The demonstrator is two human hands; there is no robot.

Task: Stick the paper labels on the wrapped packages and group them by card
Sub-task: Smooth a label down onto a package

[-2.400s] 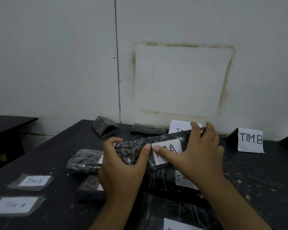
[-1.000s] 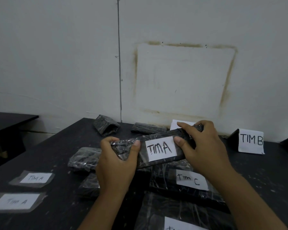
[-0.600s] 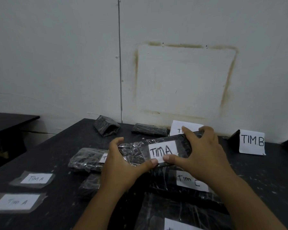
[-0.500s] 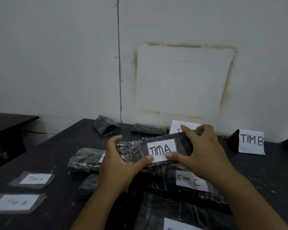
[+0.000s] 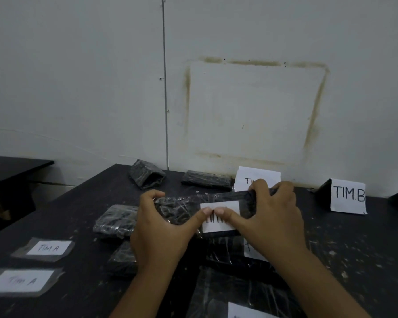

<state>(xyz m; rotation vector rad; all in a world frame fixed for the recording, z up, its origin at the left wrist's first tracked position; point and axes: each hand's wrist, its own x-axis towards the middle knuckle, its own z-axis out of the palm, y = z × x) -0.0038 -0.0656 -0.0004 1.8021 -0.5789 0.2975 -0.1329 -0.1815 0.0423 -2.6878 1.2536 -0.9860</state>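
Observation:
Both hands hold one black wrapped package [image 5: 184,208] above the dark table [image 5: 354,249]. My left hand [image 5: 159,232] grips its left end. My right hand [image 5: 271,221] grips its right end, fingers curled over the top edge. Both thumbs press side by side on the white paper label [image 5: 230,208] stuck to its front, covering most of the writing. Two loose taped labels reading TIM A [image 5: 47,248] [image 5: 21,281] lie at the near left. A folded card reading TIM B [image 5: 347,195] stands at the back right; another card [image 5: 257,177] stands behind the package, partly hidden.
Wrapped packages lie under and around my hands: one at the left [image 5: 115,221], one lower [image 5: 122,260], a labelled one at the bottom [image 5: 244,301]. Two more [image 5: 146,176] [image 5: 205,181] lie near the wall [image 5: 78,88]. A second dark table [image 5: 9,166] stands far left.
Both thumbs have slid inward over the label until they meet at its middle, hiding the writing. The package has stayed at about the same height in both hands.

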